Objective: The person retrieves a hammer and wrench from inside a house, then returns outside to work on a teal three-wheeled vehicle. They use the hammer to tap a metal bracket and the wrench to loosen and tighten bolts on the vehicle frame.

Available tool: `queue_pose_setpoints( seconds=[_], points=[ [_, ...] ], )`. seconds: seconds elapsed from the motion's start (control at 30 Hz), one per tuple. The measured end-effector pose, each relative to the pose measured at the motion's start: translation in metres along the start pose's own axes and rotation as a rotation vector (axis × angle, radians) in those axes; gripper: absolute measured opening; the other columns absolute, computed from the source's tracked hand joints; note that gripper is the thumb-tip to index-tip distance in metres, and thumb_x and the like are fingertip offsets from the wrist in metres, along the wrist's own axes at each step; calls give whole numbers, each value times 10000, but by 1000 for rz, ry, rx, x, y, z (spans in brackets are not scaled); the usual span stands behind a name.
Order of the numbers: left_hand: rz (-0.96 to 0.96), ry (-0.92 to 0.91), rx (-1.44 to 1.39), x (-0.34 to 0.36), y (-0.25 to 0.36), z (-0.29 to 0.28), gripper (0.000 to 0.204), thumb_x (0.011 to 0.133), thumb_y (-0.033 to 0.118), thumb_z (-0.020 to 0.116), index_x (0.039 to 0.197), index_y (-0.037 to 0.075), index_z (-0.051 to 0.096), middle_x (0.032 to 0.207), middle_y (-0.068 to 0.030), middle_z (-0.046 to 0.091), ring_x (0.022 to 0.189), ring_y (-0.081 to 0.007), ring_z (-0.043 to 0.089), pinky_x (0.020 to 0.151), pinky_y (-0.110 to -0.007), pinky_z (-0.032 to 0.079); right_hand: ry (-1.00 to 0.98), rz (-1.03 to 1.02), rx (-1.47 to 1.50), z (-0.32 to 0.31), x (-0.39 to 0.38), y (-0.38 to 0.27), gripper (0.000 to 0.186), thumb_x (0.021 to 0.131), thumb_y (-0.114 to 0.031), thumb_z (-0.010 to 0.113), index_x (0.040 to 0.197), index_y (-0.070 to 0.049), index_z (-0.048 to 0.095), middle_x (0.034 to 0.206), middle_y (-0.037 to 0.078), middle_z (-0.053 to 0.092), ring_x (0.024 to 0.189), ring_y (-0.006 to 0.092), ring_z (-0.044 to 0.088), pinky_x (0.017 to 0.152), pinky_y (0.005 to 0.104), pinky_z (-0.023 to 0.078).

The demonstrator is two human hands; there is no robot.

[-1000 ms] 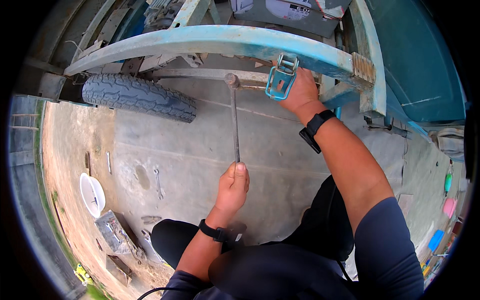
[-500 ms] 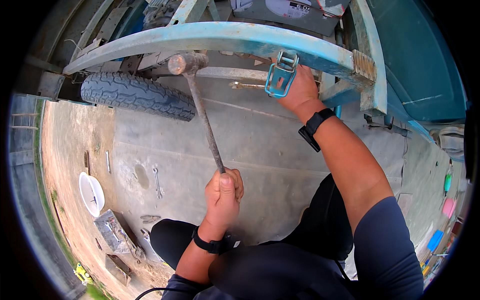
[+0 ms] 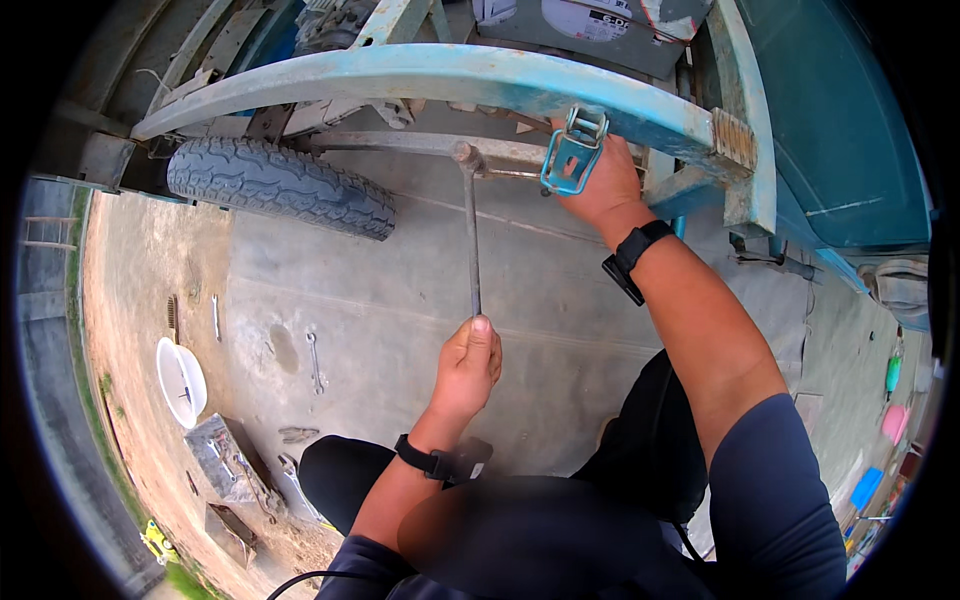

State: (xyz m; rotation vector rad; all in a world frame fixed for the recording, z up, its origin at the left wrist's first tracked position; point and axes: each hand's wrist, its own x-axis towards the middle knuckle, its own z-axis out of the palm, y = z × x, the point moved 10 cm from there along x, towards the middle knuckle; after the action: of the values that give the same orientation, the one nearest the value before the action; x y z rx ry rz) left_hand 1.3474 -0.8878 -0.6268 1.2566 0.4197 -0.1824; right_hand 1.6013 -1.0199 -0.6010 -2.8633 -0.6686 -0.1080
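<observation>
My left hand [image 3: 470,365] is closed round the lower end of a long-handled hammer [image 3: 473,240]. The hammer stands nearly upright in view, its head by the free end of a wrench [image 3: 512,174]; whether they touch I cannot tell. The wrench runs right, behind a teal metal latch bracket [image 3: 574,152] under the curved, worn teal frame beam [image 3: 440,68]. My right hand [image 3: 612,185] reaches behind that bracket and appears closed on the wrench's other end. Its fingers are mostly hidden by the bracket and beam.
A black tyre [image 3: 285,187] sits under the frame at left. On the ground lie a wrench [image 3: 315,362], pliers [image 3: 299,435], a white basin [image 3: 182,383] and a metal tool box [image 3: 222,458]. A teal body panel [image 3: 845,120] stands at right, and a grey battery-like box [image 3: 590,35] behind the beam.
My left hand has swung the hammer to the right, bringing its head to the wrench's end. My right hand stays almost in place behind the bracket.
</observation>
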Motion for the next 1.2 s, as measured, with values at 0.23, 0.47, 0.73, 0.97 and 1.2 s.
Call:
queue_pose_setpoints(
  seconds=[0.23, 0.47, 0.73, 0.97, 1.2],
  points=[
    [172, -44, -44, -1, 29, 8, 446, 1096, 408, 389, 777, 98, 376, 604, 15, 376, 490, -69, 328, 442, -244, 302, 68, 7, 9, 2, 3, 7, 543, 808, -176, 559, 1349, -137, 587, 1200, 162, 660, 1076, 386, 597, 956, 461, 472],
    [171, 20, -78, -3, 33, -1, 421, 1105, 377, 369, 788, 100, 377, 599, 6, 370, 485, -77, 305, 434, -240, 302, 48, 59, 21, 4, 0, 13, 524, 821, -171, 579, 1343, -129, 592, 1165, 152, 679, 1072, 377, 610, 957, 445, 462],
    [-29, 45, -79, 4, -6, -8, 446, 1088, 435, 404, 798, 98, 382, 607, -6, 393, 494, -79, 327, 443, -243, 301, 65, 20, -42, 6, 6, 8, 551, 834, -189, 612, 1380, -133, 565, 1181, 157, 674, 1089, 360, 610, 951, 443, 466],
    [-236, -6, -152, 12, -41, -2, 462, 1086, 452, 397, 778, 108, 389, 604, -3, 384, 484, -75, 323, 432, -245, 285, -43, 17, -109, 2, -2, -4, 547, 835, -226, 625, 1372, -142, 569, 1185, 138, 673, 1090, 366, 604, 951, 452, 472],
    [321, -4, -56, -3, 41, 9, 453, 1093, 424, 397, 770, 108, 387, 607, 21, 379, 475, -76, 313, 428, -250, 288, 138, 33, -58, 10, 0, 17, 511, 820, -237, 661, 1316, -134, 593, 1134, 160, 676, 1057, 374, 621, 935, 463, 485]
  ],
)
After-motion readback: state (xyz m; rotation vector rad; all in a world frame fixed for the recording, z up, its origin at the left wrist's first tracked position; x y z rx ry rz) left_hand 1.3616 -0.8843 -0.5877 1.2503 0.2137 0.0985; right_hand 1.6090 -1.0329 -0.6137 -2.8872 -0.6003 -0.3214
